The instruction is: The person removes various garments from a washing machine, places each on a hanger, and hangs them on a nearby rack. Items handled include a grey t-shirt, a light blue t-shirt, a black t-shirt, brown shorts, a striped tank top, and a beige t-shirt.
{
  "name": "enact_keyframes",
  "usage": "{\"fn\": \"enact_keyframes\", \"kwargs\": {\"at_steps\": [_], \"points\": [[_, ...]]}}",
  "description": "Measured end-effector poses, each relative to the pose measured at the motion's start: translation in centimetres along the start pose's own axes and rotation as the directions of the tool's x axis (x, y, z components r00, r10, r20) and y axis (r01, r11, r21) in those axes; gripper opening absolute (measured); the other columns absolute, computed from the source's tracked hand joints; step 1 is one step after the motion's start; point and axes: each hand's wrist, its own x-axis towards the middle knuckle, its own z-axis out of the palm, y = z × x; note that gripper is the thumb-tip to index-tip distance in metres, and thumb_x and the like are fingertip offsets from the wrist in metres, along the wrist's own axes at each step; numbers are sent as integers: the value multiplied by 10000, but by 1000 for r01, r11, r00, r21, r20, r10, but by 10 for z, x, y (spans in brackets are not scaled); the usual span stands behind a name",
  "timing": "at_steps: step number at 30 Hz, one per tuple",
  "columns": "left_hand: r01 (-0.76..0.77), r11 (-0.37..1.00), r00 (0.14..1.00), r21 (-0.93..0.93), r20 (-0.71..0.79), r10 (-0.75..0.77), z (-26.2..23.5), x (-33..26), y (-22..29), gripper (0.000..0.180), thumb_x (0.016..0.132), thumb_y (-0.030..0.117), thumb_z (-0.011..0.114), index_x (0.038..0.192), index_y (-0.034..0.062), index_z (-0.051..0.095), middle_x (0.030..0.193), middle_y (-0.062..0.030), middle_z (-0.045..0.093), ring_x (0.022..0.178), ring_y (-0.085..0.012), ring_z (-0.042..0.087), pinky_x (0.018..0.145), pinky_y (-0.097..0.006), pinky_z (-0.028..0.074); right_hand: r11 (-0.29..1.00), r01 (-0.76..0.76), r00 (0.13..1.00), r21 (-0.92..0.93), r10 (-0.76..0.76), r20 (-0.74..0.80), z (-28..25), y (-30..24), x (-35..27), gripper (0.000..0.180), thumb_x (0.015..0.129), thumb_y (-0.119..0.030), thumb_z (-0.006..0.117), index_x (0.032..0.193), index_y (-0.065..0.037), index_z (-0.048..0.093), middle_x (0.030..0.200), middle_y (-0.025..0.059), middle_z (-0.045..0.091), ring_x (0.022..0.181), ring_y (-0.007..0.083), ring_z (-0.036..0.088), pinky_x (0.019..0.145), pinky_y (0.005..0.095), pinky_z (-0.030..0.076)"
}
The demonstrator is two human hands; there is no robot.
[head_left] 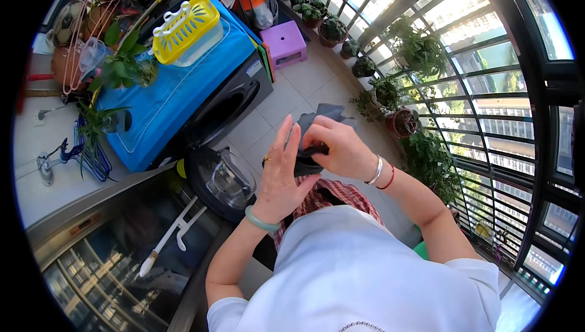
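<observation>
Right forearm reaches in from 4 o'clock, left from 7; wrists bent, both hands near centre. Right hand has fingers curled and thumb pressed in, pinching the cloth. Left hand is stretched up toward 12, fingers long, thumb spread wide toward 2; can't tell if it grips the cloth too. The cloth, dark grey and crumpled, sits just above centre, bunched at the right fingers, top edge toward 1.

Counts: one cloth. Left: one ring, one green bangle. Right: one silver bangle, one red cord. One washer at 10, its one round door swung open at 8. One yellow basket between 10 and 11. One purple stool at 12. One white brush at 8. Several blue hangers at 9, overlapping. Many potted plants, 12 to 3, too crowded for an exact count.

Surfaces: pale tile floor, blue cover on the washer, dark glossy counter under the brush. Barred windows curve from 1 to 4; sunlit buildings outside.
</observation>
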Motion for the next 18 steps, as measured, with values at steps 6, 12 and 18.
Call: {"fn": "enact_keyframes", "kwargs": {"at_steps": [6,12,18], "points": [[102,993,985,-61,-134,-110,-22,52,22,764,693,-167,615,1392,118,494,845,-44,526,664,-136,480,620,-263,458,966,40,998,254,-27,-56,-29,-21,16,397,685,68,686,1044,-37,552,1053,89,549,763,215,591,674,314,493],[-37,997,989,-74,-148,26,-17,85,34,499,724,-83,577,1188,87,646,764,-72,452,633,-190,478,582,-281,413,995,-98,927,22,99,-362,-6,57,23,311,717,11,675,1002,-50,568,893,137,616,779,288,642,698,359,515],[131,939,969,318,161,-190,-21,113,-3,385,778,168,736,1159,173,680,826,-115,677,725,-292,654,645,-337,515,996,-31,928,82,59,-369,-55,57,54,225,737,8,636,953,-35,592,831,160,649,758,315,641,684,348,508]]}}
